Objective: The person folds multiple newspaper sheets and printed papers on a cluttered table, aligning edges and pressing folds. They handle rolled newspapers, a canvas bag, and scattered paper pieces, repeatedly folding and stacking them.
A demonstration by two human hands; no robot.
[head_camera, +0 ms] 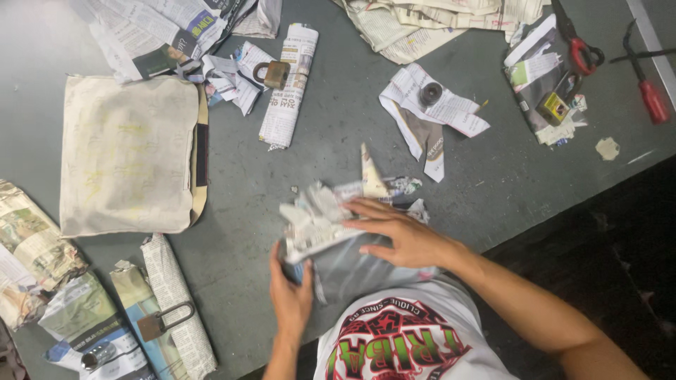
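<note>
Bundle: a newspaper-wrapped bundle (338, 243), crumpled at its top, sits at the lower centre of the frame on the edge of the grey table (338, 119).
Left hand (290, 295): cups the bundle's lower left side, fingers curled round it.
Right hand (398, 236): lies flat on top, fingers spread, pressing and not gripping.
Handling: the paper looks soft, light and easy to tear; what is inside is hidden, so the weight is unclear.
Best hold: probably both sides of the firm middle, not the loose, torn top.
Nearby: 1 padlock (163, 320) on wrapped rolls at lower left, red-handled scissors (579, 43) at upper right.
</note>
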